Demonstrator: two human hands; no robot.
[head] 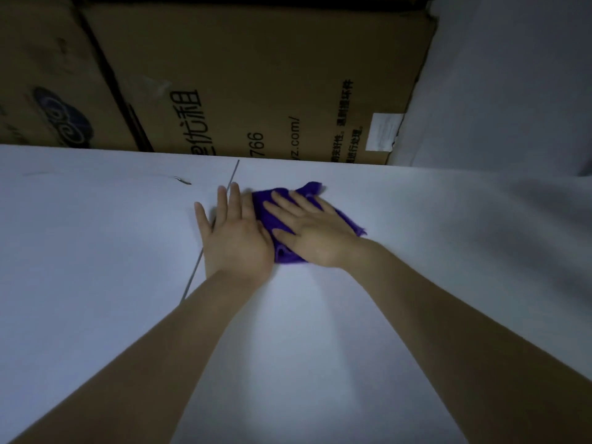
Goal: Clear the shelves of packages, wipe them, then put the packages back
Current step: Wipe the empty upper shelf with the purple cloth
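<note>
A purple cloth (344, 221) lies flat on the white shelf surface (320, 331). My right hand (307, 232) presses down on the cloth with its fingers spread, palm flat. My left hand (237, 232) lies flat beside it on the left, fingers spread; its right edge overlaps the cloth's left side. Both forearms reach in from the bottom of the view. No packages lie on the white surface.
Large brown cardboard boxes (256, 91) with printed text stand behind the shelf's far edge. A white label (382, 131) sticks to the box's lower right corner. A thin seam (230, 177) crosses the surface by my left hand. A white wall (512, 91) rises at right.
</note>
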